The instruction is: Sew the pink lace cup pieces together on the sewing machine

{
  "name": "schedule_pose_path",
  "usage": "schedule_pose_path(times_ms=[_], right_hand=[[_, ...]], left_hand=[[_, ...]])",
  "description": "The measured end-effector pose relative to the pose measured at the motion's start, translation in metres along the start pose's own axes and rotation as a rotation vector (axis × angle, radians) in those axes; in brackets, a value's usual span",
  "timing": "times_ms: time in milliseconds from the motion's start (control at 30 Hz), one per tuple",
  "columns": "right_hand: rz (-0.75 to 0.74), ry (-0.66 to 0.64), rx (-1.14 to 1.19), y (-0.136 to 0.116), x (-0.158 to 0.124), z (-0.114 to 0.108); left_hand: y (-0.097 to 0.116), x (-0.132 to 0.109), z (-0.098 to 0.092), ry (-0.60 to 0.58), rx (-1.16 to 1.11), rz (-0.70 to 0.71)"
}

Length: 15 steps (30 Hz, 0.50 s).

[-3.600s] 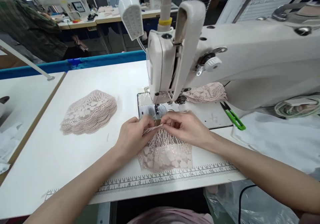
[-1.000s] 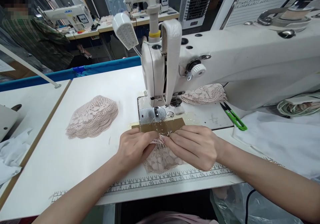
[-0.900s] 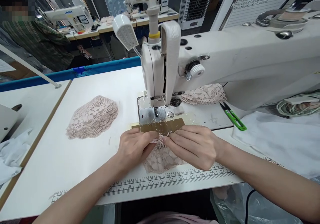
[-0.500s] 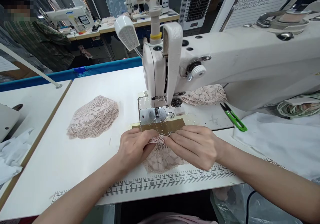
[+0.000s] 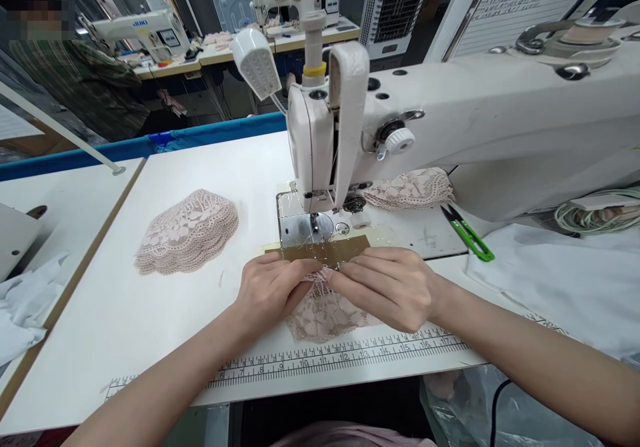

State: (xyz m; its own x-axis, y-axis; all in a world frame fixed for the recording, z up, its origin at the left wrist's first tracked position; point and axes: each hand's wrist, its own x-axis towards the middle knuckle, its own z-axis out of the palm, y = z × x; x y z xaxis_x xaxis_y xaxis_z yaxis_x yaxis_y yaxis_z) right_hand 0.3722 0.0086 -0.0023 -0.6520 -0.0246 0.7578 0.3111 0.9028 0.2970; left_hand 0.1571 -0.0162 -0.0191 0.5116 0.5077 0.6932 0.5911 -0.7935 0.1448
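A pale pink lace piece point(image 5: 325, 314) lies on the white table in front of the sewing machine point(image 5: 320, 147). Its upper edge is pinched by my left hand point(image 5: 273, 287) and my right hand point(image 5: 387, 287), whose fingertips nearly meet at the middle. The lace looks gathered or folded there; the fingers hide part of it. Just beyond the fingertips is a brown strip point(image 5: 325, 250) taped to the table, and behind it the metal needle plate point(image 5: 295, 230). The lace is apart from the needle.
A stack of lace pieces point(image 5: 187, 234) lies to the left, with more lace point(image 5: 410, 188) behind the machine head. Green thread snips point(image 5: 467, 234) and white cloth point(image 5: 560, 280) are at the right. A printed ruler point(image 5: 345, 357) runs along the front edge. Another person point(image 5: 75, 87) is at the far left.
Both hands keep their pinch on the lace edge, with only a slight shift of the fingertips. The whole view has moved very slightly.
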Motion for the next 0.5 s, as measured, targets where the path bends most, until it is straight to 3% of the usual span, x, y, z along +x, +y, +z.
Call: schedule_pose_path(times_ms=[167, 500], right_hand=[[0.122, -0.006, 0.025, -0.0015, -0.0008, 0.0054], [0.025, -0.019, 0.095, -0.002, -0.001, 0.0004]], left_hand=[[-0.0008, 0.0012, -0.0011, 0.018, -0.003, 0.02], [-0.0009, -0.0007, 0.0005, -0.019, -0.023, -0.034]])
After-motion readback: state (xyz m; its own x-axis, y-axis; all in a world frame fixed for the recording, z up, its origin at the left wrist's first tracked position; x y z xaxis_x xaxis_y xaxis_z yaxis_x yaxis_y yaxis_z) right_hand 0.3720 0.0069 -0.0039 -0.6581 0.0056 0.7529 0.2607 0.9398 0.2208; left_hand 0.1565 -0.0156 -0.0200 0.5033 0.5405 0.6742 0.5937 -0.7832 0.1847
